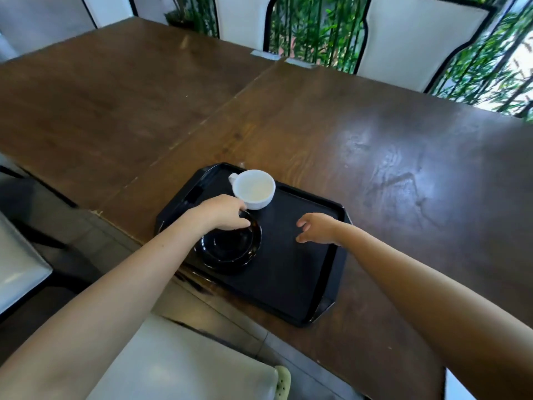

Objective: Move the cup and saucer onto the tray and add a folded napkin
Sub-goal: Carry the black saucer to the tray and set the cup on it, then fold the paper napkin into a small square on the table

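Note:
A black tray (302,272) lies at the near edge of the brown table. On its left part sits a glossy black saucer (227,249). A white cup (253,189), empty inside, its handle pointing away to the left, stands on the tray just beyond the saucer. My left hand (220,213) rests over the saucer's far rim, fingers pinched on that rim and touching the cup's base. My right hand (315,228) hovers above the tray's middle, fingers spread, holding nothing. No napkin shows.
The wooden table (375,140) stretches far and right, with a seam down its middle. White chairs (415,39) stand along the far side before green bamboo. A pale seat (178,365) lies below me, another at the left edge.

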The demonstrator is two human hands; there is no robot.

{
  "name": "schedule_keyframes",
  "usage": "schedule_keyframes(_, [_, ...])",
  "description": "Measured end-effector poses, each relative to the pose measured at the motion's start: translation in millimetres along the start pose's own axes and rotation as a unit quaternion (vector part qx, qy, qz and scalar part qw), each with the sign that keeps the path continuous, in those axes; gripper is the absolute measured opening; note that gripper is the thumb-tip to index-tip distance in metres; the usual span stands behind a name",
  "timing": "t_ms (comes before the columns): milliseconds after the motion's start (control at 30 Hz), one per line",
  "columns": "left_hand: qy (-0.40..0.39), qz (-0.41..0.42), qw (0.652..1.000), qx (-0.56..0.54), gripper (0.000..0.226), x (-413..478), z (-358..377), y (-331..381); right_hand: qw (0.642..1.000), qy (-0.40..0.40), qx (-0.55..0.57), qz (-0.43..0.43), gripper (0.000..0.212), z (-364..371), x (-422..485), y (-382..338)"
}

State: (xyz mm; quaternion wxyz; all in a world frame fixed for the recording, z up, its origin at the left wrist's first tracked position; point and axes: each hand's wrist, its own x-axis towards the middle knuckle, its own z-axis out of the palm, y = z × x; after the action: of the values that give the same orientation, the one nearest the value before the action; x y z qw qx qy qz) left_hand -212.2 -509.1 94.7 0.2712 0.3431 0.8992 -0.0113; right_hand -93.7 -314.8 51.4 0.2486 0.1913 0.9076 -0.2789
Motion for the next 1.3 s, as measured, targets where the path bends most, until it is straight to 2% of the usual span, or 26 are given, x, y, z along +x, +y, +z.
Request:
schedule_keyframes(167, [-0.084, 0.096, 0.992, 0.000, 0.056, 0, -13, 65, 1.000, -0.015, -0.014, -0.001, 0.045, -27, -36, 38])
schedule_keyframes(467, [-0.113, 0.186, 0.974, 0.070, 0.053, 9, -7, 215, 0.997, -0.029, 0.037, 0.054, 0.044, -55, -132, 138])
schedule_keyframes(600, [-0.120, 0.211, 0.969, 0.047, 0.052, 8, 15, 278, 0.993, 0.001, 0.077, 0.091, 0.041, -55, -177, 197])
schedule_keyframes(800, [-0.112, 0.256, 0.959, 0.047, 0.050, -6, 81, 365, 0.979, 0.091, 0.127, 0.129, 0.026, -30, -238, 287])
schedule_keyframes(933, [-0.074, 0.266, 0.960, 0.038, 0.051, -19, 144, 402, 0.971, 0.160, 0.110, 0.142, 0.033, 3, -261, 336])
schedule_keyframes(1033, [-0.007, 0.229, 0.973, 0.041, 0.056, -42, 200, 416, 0.971, 0.189, 0.069, 0.129, 0.045, 34, -268, 362])
schedule_keyframes(1167, [0.042, 0.193, 0.974, 0.107, 0.064, -76, 273, 419, 0.979, 0.175, -0.032, 0.096, 0.061, 72, -269, 383])
schedule_keyframes(1300, [0.138, 0.243, 0.951, 0.135, 0.061, -90, 293, 412, 0.977, 0.182, -0.069, 0.090, 0.069, 98, -269, 401])
